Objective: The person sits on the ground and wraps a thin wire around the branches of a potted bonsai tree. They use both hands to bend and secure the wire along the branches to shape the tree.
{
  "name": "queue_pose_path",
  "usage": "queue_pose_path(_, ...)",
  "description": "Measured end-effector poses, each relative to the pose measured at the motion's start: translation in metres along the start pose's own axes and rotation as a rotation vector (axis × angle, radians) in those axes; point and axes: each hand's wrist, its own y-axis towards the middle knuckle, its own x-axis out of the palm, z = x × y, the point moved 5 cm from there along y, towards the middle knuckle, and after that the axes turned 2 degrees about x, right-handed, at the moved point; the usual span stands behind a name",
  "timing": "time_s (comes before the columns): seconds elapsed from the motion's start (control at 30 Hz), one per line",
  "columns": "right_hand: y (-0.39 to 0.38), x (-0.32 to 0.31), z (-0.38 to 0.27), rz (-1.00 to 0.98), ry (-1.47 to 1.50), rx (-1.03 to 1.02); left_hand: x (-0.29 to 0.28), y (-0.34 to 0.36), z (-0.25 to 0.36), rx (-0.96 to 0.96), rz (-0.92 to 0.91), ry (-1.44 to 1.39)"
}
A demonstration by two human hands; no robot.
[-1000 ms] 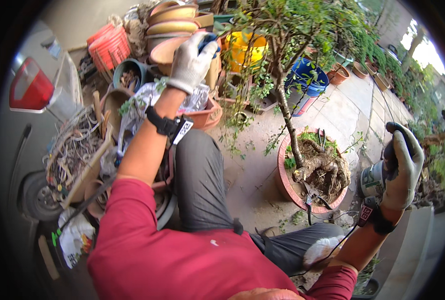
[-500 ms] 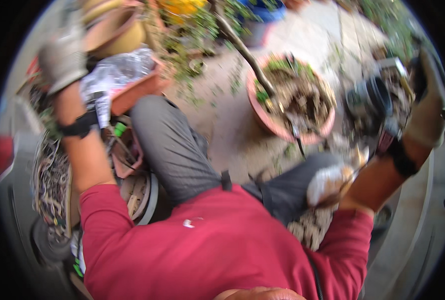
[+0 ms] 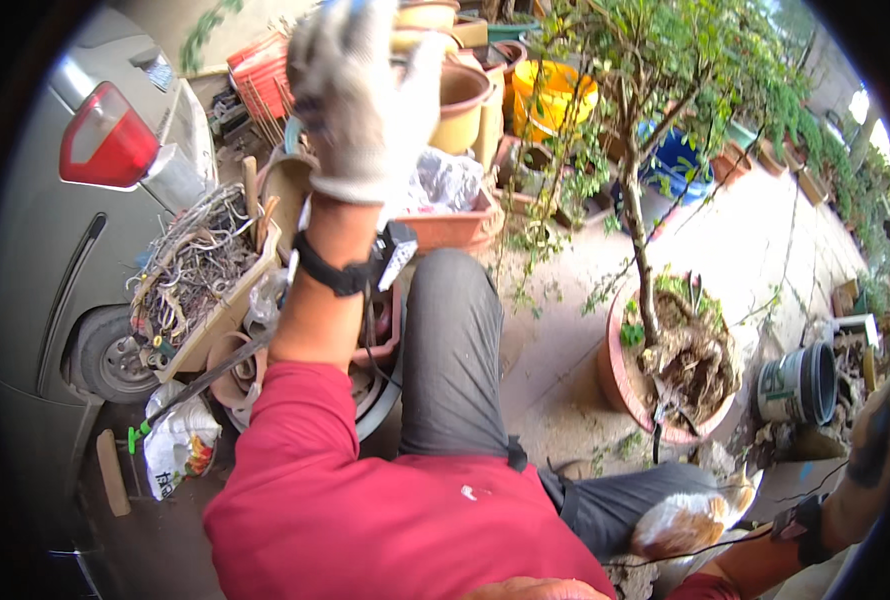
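Observation:
My left hand (image 3: 360,115), in a pale grey work glove, is raised at the upper left in front of stacked flowerpots. Its fingers are apart, with nothing visible in them. At the far right rim is my right hand (image 3: 870,465), also gloved, its fingers cut off by shadow and the picture's edge. Between my arms stands a small leafy tree (image 3: 637,235) with a bent trunk, rooted in a round pink pot (image 3: 620,375). A dark-handled tool (image 3: 658,435) leans at that pot's near rim. Neither hand touches the tree or the pot.
A white and orange cat (image 3: 677,525) sits by my right leg. A grey bucket (image 3: 785,388) lies tipped near my right hand. On the left are a parked vehicle (image 3: 40,260) and a crate of tangled wires (image 3: 190,255). A yellow bucket (image 3: 550,100) stands at the back.
My view has swung up and to the left, showing the whole tree and the vehicle. My left hand has come inward, now before the pots. My right arm sits lower in the picture.

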Motion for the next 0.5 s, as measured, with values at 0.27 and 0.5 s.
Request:
queue_pose_path(0.27,-0.035,0.028,-0.03,0.076,0.257,0.274,0.001,0.024,0.02,-0.06,-0.03,-0.3)
queue_pose_path(0.5,-0.037,0.042,-0.036,0.03,0.524,0.319,0.098,0.036,0.018,-0.515,-0.4,-0.914)
